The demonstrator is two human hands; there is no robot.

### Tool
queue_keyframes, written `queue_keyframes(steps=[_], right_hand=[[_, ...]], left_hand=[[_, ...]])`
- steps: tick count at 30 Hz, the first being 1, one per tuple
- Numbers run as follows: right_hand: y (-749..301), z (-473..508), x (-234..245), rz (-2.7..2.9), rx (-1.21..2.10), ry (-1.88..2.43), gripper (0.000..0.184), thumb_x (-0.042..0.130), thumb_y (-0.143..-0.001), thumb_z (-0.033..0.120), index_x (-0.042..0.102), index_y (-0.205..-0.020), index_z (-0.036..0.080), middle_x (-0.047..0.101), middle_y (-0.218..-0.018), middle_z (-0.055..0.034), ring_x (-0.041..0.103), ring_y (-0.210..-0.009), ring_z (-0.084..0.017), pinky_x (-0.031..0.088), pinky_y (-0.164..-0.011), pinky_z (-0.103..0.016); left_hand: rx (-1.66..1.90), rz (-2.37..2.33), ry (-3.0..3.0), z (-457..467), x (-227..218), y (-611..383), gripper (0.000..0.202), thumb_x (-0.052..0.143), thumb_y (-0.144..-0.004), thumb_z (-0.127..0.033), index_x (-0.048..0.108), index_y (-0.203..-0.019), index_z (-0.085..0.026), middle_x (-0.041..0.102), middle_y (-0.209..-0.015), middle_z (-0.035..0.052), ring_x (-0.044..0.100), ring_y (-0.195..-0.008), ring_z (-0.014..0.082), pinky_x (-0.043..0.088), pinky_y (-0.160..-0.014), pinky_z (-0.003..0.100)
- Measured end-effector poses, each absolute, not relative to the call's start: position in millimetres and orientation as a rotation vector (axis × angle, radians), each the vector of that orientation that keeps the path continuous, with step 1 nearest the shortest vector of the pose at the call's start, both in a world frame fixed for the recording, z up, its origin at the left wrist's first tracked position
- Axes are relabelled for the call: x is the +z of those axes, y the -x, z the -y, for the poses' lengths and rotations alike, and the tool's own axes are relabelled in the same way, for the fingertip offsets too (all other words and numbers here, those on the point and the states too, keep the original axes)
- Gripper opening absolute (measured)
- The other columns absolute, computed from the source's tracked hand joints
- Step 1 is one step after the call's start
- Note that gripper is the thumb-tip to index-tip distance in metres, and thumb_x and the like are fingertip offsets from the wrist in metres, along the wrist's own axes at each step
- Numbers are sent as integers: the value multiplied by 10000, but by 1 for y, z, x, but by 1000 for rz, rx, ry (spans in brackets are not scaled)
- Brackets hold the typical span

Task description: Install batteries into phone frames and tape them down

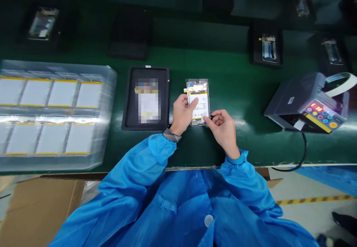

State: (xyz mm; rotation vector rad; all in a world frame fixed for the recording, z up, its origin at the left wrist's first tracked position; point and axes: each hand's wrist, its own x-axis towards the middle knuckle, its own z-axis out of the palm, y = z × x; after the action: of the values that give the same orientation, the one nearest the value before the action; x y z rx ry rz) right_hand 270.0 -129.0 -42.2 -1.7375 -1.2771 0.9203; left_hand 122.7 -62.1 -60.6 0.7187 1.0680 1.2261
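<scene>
1. On the belt (240, 87), just ahead of the person, sits an open phone (198, 91), insides up.
2. Left hand (182, 114) grips its left edge, thumb across the battery, steadying it.
3. Right hand (224, 129) pinches the lower right corner, fingertips closed.
4. A tray (128, 102) lies just left.

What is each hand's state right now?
Left hand: closed, holding the open phone.
Right hand: pinched at phone's lower corner; contents unclear.
</scene>
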Motion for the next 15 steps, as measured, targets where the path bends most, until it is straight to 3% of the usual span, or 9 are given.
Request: queue_keyframes(steps=[3, 9, 15], right_hand=[[-269, 120, -36, 1199, 1180, 1576, 485, 723, -843, 619, 562, -1018, 196, 639, -700, 18, 543, -528, -117, 428, -489, -234], [-269, 100, -24, 1130, 1563, 1466, 643, 880, -658, 633, 475, -926, 212, 679, -631, 20, 576, -442, -120, 409, -399, -198], [-270, 74, -22, 1318, 1685, 1331, 554, 757, -782, 688, 538, -835, 182, 669, -567, -23, 587, -397, -121, 338, -348, -165]], left_hand=[[1212, -1071, -709, 62, -59, -121, 473, 887, -713, -471, 612, -950, -168, 771, -1005, 99, 756, -868, 250, 626, -759, 372], [1219, -1063, -718, 61, -53, -115, 533, 897, -682, -515, 610, -968, -169, 768, -1026, 99, 754, -897, 253, 622, -782, 376], [1266, -1086, -811, 56, -42, -104, 508, 880, -709, -516, 599, -961, -177, 767, -962, 79, 749, -864, 231, 603, -773, 348]])
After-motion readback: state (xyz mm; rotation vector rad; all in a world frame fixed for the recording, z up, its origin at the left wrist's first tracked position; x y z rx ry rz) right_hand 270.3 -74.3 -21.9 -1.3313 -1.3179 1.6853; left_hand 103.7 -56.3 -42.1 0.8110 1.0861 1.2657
